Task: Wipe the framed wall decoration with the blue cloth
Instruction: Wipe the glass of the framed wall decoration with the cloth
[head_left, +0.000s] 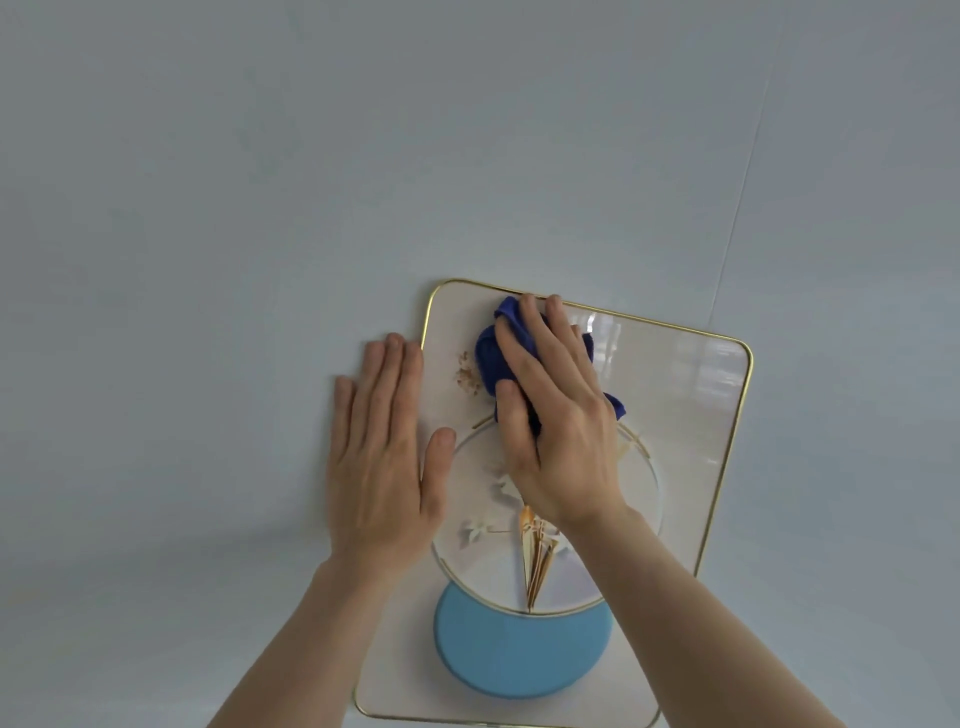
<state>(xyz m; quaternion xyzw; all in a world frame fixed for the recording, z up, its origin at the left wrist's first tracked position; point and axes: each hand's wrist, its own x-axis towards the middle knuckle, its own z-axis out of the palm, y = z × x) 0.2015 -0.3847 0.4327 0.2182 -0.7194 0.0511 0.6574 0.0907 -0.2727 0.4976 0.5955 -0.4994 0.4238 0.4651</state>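
Both forearms reach up from the bottom of the head view, and between them I see the lower part of the framed decoration (691, 415), where a light blue disc (519, 654) sits just above the bottom edge. Its thin gold rim runs around rounded corners; the bottom rim is partly cut off by the edge of the picture, and the whole frame looks tilted against the pale wall (260, 182).

My right hand (556, 415) lies flat on the glass in the upper left part of the frame, fingers together and pressed down over the bunched blue cloth (491, 364), thumb clamped along its lower left side. The cloth shows beyond the fingertips, just below the top rim, and a small fold sticks out past the outer side of the hand.

My left hand (384, 447) is spread flat with fingers together, resting mostly on the wall just beside the left rim, its thumb crossing onto the glass.

Right of the cloth, the glass is bare out to the right rim, carrying pale reflections. A faint seam (737, 208) runs down the wall toward the top right corner.
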